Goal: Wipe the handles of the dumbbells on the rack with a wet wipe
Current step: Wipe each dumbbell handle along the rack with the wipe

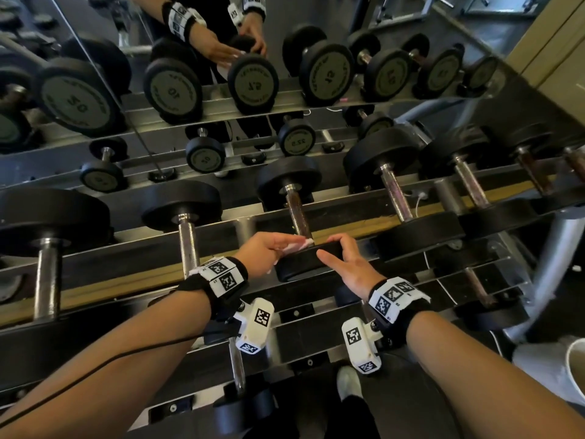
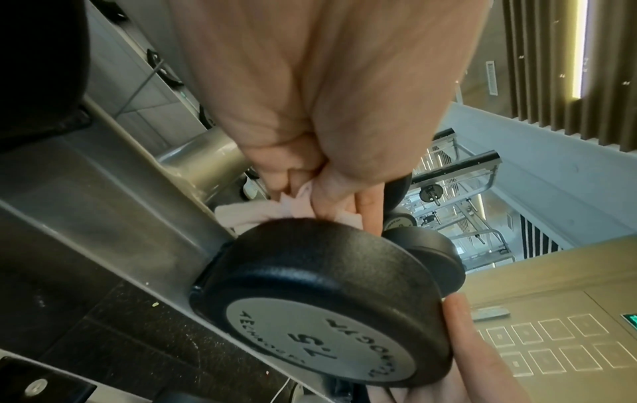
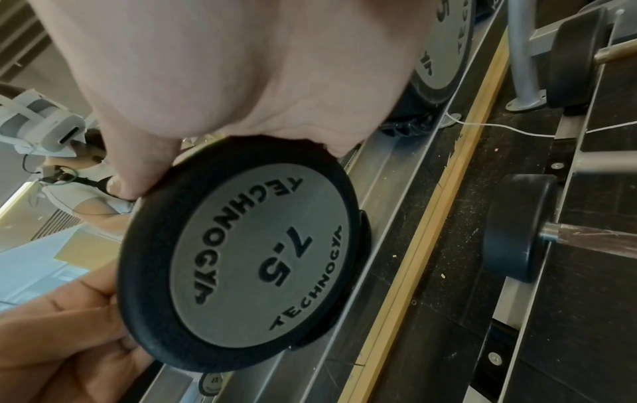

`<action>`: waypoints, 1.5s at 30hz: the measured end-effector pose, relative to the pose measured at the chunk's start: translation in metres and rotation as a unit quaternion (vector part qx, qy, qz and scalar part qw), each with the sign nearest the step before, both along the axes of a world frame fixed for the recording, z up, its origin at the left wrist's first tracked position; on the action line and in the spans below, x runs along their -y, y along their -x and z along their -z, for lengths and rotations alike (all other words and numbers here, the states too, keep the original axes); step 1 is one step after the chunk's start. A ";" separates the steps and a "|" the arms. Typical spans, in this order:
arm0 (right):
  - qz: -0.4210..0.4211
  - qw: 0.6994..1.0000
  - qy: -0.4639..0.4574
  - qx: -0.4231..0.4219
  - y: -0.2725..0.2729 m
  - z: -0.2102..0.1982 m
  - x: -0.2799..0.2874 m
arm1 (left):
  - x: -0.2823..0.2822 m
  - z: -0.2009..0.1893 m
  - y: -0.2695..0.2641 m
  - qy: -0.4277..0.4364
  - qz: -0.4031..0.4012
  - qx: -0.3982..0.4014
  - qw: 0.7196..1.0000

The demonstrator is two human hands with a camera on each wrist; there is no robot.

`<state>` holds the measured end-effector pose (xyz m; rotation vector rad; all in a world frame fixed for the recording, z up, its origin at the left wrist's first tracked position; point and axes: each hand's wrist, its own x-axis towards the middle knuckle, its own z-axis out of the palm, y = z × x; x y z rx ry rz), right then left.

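Note:
The 7.5 dumbbell lies on the rack's upper tier, its handle running away from me and its near head between my hands. My left hand pinches a bunched pale pink wet wipe against the near end of the handle, just behind that head. In the left wrist view the wipe bulges out of my left hand above the dumbbell head. My right hand grips the head's rim, fingers curled over its far edge and thumb along it. The right wrist view shows the head's grey face.
Neighbouring dumbbells flank it, with handles at left and right. A lower tier holds another dumbbell. The rack's rail runs across, and a mirror behind it reflects the rack and my hands.

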<state>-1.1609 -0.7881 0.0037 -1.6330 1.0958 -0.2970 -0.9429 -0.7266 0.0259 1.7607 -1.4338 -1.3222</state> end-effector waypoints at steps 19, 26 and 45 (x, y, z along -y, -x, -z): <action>0.010 0.992 0.128 0.013 0.146 -0.081 0.130 | 0.097 -0.069 0.119 0.061 -0.151 -0.091 0.982; 0.043 0.995 0.093 -0.001 0.199 -0.062 0.163 | 0.148 -0.041 0.179 0.058 -0.172 -0.003 0.983; 0.063 0.991 -0.103 0.062 0.198 -0.006 0.168 | 0.218 -0.012 0.171 0.074 -0.032 0.242 0.967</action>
